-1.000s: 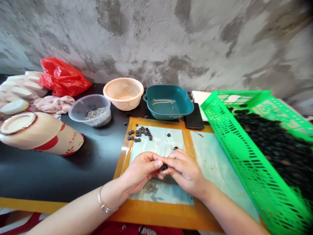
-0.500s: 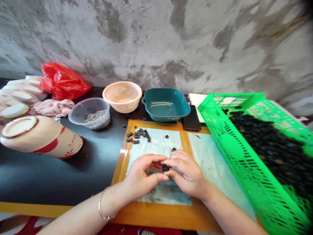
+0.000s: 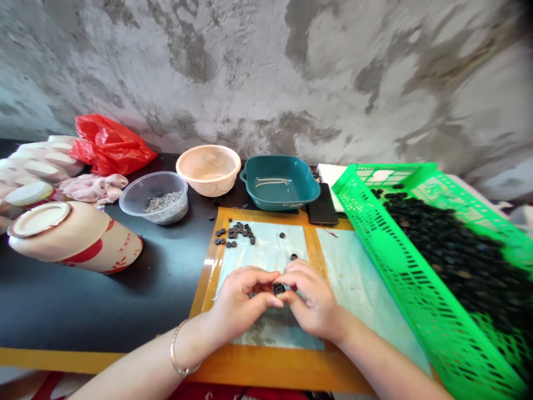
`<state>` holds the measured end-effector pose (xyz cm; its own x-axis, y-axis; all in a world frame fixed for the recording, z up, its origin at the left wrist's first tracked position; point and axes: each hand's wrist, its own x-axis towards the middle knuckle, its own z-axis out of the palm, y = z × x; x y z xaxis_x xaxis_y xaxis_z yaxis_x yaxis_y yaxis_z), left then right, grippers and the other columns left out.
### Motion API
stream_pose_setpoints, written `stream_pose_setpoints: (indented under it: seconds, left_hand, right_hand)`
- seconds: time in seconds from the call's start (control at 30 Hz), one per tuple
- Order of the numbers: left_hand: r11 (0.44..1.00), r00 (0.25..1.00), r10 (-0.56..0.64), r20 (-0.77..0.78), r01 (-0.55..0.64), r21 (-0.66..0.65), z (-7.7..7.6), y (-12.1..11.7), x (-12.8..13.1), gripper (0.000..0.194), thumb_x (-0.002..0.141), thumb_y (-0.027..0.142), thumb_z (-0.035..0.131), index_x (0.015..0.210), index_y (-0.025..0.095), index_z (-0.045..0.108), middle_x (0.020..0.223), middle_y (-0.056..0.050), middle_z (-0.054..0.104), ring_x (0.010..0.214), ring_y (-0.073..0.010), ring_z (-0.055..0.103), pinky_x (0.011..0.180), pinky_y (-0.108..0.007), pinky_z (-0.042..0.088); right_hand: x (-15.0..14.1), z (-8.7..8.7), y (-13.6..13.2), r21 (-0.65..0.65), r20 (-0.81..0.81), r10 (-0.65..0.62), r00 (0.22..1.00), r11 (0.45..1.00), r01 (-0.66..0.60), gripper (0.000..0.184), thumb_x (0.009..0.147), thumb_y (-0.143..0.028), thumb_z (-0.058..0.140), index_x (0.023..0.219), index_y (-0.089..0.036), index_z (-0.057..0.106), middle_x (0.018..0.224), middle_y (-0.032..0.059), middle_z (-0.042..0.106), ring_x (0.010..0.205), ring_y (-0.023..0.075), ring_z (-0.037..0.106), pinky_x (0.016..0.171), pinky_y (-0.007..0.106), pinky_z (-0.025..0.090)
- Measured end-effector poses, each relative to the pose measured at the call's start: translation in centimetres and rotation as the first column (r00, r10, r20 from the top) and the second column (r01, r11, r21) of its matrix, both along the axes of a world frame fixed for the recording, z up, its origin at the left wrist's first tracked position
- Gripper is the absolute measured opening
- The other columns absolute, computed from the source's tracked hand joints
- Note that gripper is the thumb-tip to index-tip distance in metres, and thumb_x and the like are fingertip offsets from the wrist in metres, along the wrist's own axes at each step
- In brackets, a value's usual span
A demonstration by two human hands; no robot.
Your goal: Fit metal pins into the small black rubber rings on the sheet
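A small black plastic part (image 3: 278,289) is pinched between my two hands, just above the pale blue sheet (image 3: 266,255). My left hand (image 3: 244,297) has its thumb and fingers curved round the part from the left. From the right, the thumb and forefinger of my right hand (image 3: 312,300) grip it. The fingertips hide much of its shape. Just beyond my right fingers lies a loose black piece (image 3: 293,257), with another round black piece (image 3: 282,235) farther back. Several small black rings (image 3: 239,230) are grouped at the sheet's far left.
A green perforated crate (image 3: 387,278) full of black parts stands on the right. Along the back are a teal basin (image 3: 281,200), a peach bowl (image 3: 208,186), a clear bowl (image 3: 129,203) of small metal pins, a black phone (image 3: 322,208) and a red bag (image 3: 110,147). A large white-and-red tumbler (image 3: 79,236) lies left.
The camera view has shifted slightly. Both hands still hold the black part between them, with only a small change in the fingers and in how the part is turned.
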<state>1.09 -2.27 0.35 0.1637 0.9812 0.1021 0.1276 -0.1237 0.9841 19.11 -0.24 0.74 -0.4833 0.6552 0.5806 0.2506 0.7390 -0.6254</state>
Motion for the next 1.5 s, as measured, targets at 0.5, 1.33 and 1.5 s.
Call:
stream_pose_setpoints:
  seconds: [0.5, 1.33, 1.5]
  left_hand:
    - [0.999, 0.980, 0.014, 0.197, -0.023, 0.040, 1.4, 0.9, -0.6, 0.027, 0.078, 0.025, 0.071, 0.103, 0.016, 0.066, 0.105, -0.011, 0.065, 0.081, -0.0185, 0.068, 0.077, -0.032, 0.056]
    - [0.965, 0.409, 0.114, -0.906, 0.171, 0.198, 0.1, 7.2, -2.5, 0.021, 0.088, 0.025, 0.057, 0.107, 0.017, 0.064, 0.100, -0.010, 0.065, 0.094, -0.0265, 0.064, 0.080, -0.037, 0.051]
    - [0.947, 0.392, 0.142, -0.909, 0.214, 0.240, -0.6, 7.7, -1.9, 0.017, 0.091, 0.021, 0.051, 0.098, 0.016, 0.066, 0.095, -0.010, 0.066, 0.090, -0.0256, 0.063, 0.077, -0.036, 0.051]
  right_hand:
    - [3.2, 1.2, 1.9, -0.195, -0.378, -0.337, 0.862, 0.939, 0.281, 0.016, 0.090, -0.027, 0.055, 0.103, -0.024, 0.064, 0.092, 0.0070, 0.062, 0.086, 0.0220, 0.060, 0.077, 0.039, 0.052]
    - [0.5, 0.5, -0.3, -0.405, 0.608, 0.181, 0.773, 0.908, 0.106, 0.009, 0.085, -0.018, 0.061, 0.077, -0.019, 0.064, 0.080, 0.0018, 0.067, 0.077, 0.0169, 0.060, 0.068, 0.026, 0.041]
    - [1.1, 0.6, 1.0, -0.508, 0.497, 0.054, 0.866, 0.827, 0.240, 0.011, 0.081, -0.013, 0.057, 0.074, -0.020, 0.062, 0.074, -0.0016, 0.066, 0.070, 0.0139, 0.061, 0.065, 0.024, 0.042]
